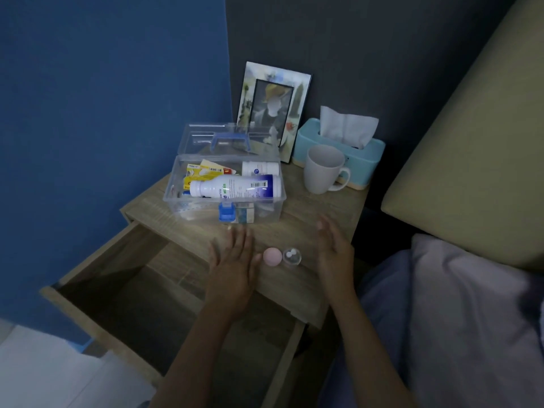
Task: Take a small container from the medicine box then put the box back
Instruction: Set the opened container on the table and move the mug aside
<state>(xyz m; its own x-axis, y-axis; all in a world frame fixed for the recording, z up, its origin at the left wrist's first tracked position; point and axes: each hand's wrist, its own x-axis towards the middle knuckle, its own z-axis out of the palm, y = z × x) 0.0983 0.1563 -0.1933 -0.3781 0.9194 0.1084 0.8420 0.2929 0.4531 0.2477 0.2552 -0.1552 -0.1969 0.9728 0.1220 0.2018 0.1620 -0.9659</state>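
Observation:
The clear plastic medicine box (pixel 176 198) stands on the wooden nightstand (pixel 323 213) with its lid tipped open; a white bottle (pixel 235 187), boxes and packets lie inside. In front of it sits a small clear container (pixel 292 256) with two white pills in it, and its pink lid (pixel 272 256) lies right beside it. My left hand (pixel 232 266) hovers flat just left of the pink lid, fingers apart, holding nothing. My right hand (pixel 335 251) is to the right of the container, open and turned edge-on, holding nothing.
The nightstand's drawer (pixel 141 290) is pulled out below my left hand and looks hollow inside. Behind the box lean a picture frame (pixel 273 110), a blue tissue box (pixel 341 148) and a white mug (pixel 323 169). A bed with a pillow (pixel 471 304) lies to the right.

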